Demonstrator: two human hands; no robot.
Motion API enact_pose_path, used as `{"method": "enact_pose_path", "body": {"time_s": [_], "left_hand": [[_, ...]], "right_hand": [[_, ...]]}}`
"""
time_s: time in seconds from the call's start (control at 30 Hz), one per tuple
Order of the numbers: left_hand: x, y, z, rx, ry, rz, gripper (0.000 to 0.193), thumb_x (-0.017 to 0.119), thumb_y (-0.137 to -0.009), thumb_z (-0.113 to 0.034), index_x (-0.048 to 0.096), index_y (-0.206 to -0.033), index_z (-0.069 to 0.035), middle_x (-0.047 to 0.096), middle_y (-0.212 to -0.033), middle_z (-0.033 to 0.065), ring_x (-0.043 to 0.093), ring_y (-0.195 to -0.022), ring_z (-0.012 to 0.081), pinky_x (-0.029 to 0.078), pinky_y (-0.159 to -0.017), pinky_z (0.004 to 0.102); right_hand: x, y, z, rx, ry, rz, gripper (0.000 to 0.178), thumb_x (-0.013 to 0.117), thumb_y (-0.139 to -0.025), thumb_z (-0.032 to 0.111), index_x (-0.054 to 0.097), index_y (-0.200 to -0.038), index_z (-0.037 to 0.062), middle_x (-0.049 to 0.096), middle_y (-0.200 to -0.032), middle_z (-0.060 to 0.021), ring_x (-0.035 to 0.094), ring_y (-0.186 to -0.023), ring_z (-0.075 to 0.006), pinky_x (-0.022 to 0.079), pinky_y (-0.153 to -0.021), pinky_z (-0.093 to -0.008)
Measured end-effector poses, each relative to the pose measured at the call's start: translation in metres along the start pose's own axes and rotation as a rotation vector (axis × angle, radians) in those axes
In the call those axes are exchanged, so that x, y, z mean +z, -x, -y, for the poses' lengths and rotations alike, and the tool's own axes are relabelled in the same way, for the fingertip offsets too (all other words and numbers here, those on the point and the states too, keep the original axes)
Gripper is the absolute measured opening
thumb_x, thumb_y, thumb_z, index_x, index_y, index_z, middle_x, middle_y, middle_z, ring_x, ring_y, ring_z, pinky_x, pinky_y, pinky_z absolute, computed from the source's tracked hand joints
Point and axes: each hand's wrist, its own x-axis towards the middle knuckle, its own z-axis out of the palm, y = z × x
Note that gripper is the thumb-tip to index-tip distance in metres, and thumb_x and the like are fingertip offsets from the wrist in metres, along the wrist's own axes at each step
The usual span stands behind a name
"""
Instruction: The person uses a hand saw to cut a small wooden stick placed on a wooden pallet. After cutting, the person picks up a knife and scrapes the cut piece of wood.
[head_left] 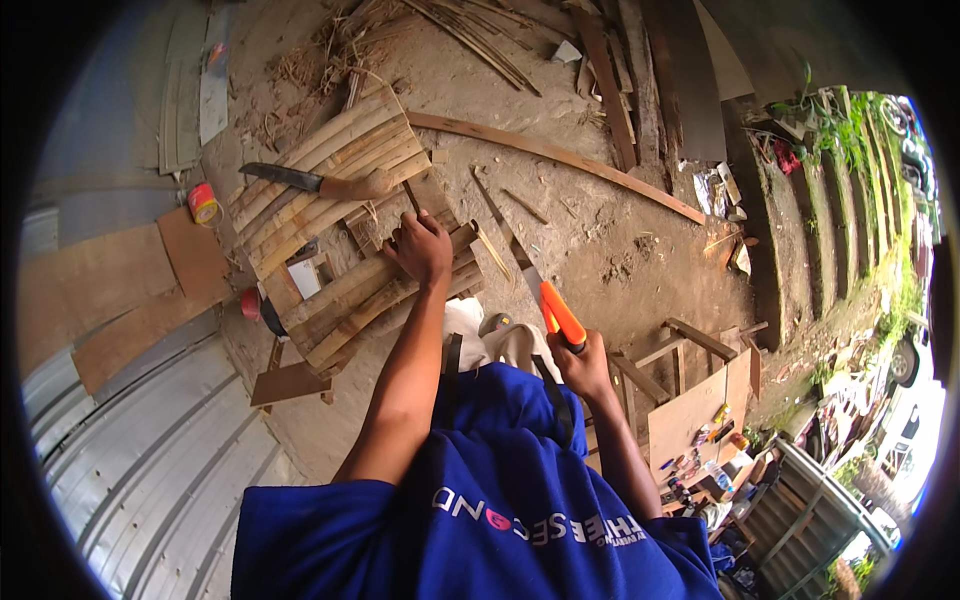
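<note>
The right hand (583,362) is closed around the orange handle of the saw (525,262), which sits just off the right edge of the wood-slat table (325,150). The left hand (421,247) is bent over wood near that edge; I can't tell how tight its grip is. The saw looks light, with a thin blade that may bend. The handle seems the best, safest place to hold.
</note>
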Motion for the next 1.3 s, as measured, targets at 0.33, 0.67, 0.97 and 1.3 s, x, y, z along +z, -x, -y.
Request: {"method": "enact_pose_path", "body": {"time_s": [0.33,0.67,0.97,1.3], "left_hand": [[-0.032,0.016,0.037,0.86,0.339,0.056,0.039,0.062,-0.09,-0.034,0.057,-0.116,-0.007,0.055,-0.112,0.0096,0.051,-0.106,0.0302,0.041,-0.094,0.0452],[-0.026,0.019,0.027,0.76,0.123,0.202,0.032,0.064,-0.088,-0.015,0.051,-0.115,-0.004,0.056,-0.104,0.0123,0.055,-0.099,0.0328,0.045,-0.086,0.044],[-0.082,0.011,-0.008,0.283,0.951,0.702,0.028,0.067,-0.092,-0.022,0.059,-0.105,0.001,0.065,-0.093,0.0032,0.057,-0.082,0.0085,0.047,-0.074,0.0255],[-0.144,0.003,-0.035,0.061,1.387,0.798,0.026,0.063,-0.095,-0.018,0.065,-0.112,0.001,0.066,-0.096,-0.0014,0.057,-0.086,0.0044,0.045,-0.078,0.0191]], "right_hand": [[0.046,-0.048,-0.018,-0.101,-0.044,-0.319,0.032,0.066,-0.088,0.028,0.064,-0.082,-0.0038,0.06,-0.06,-0.0045,0.055,-0.059,-0.0083,0.044,-0.053,-0.031],[0.045,-0.122,-0.02,-0.317,0.111,-0.239,0.031,0.068,-0.086,0.027,0.066,-0.095,-0.0021,0.067,-0.073,-0.0183,0.069,-0.071,-0.0255,0.05,-0.064,-0.0388],[0.016,-0.153,0.024,-0.574,0.26,0.068,0.041,0.075,-0.083,0.032,0.061,-0.104,0.0,0.056,-0.063,-0.0139,0.05,-0.056,-0.0256,0.044,-0.058,-0.0389],[0.022,-0.161,0.078,-0.875,-0.168,0.183,0.033,0.076,-0.082,0.015,0.062,-0.107,-0.0003,0.067,-0.093,-0.0167,0.065,-0.083,-0.0212,0.051,-0.075,-0.0348]]}}
